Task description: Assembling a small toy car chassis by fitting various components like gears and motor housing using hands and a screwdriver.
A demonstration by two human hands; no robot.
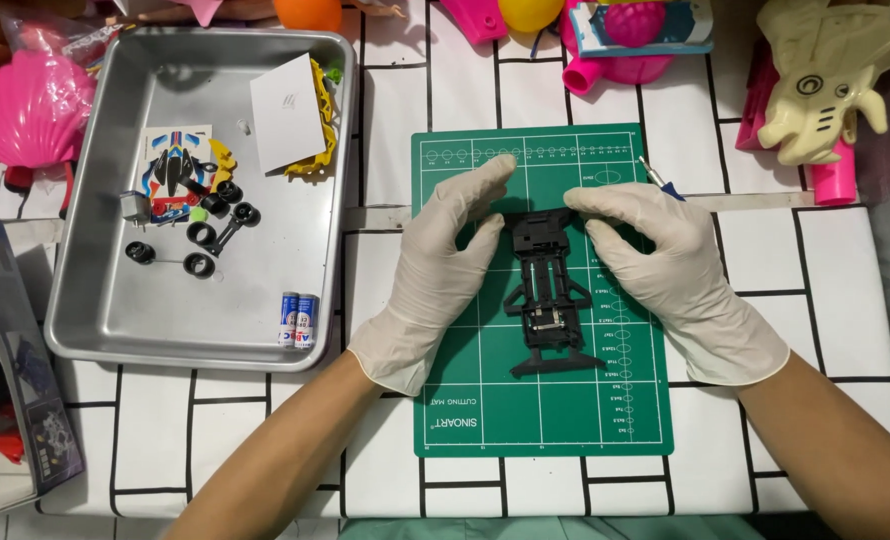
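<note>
On the green cutting mat, a black toy car frame is lying lengthwise between two gloved hands. The left hand is resting beside it with fingers loosely stretched, the fingertips touching the frame's far end. The right hand is curling its fingers against the same end from the other side; how firmly it is gripping cannot be told. To the left, a metal tray is holding small black wheels, two batteries, a sticker sheet and a white card.
</note>
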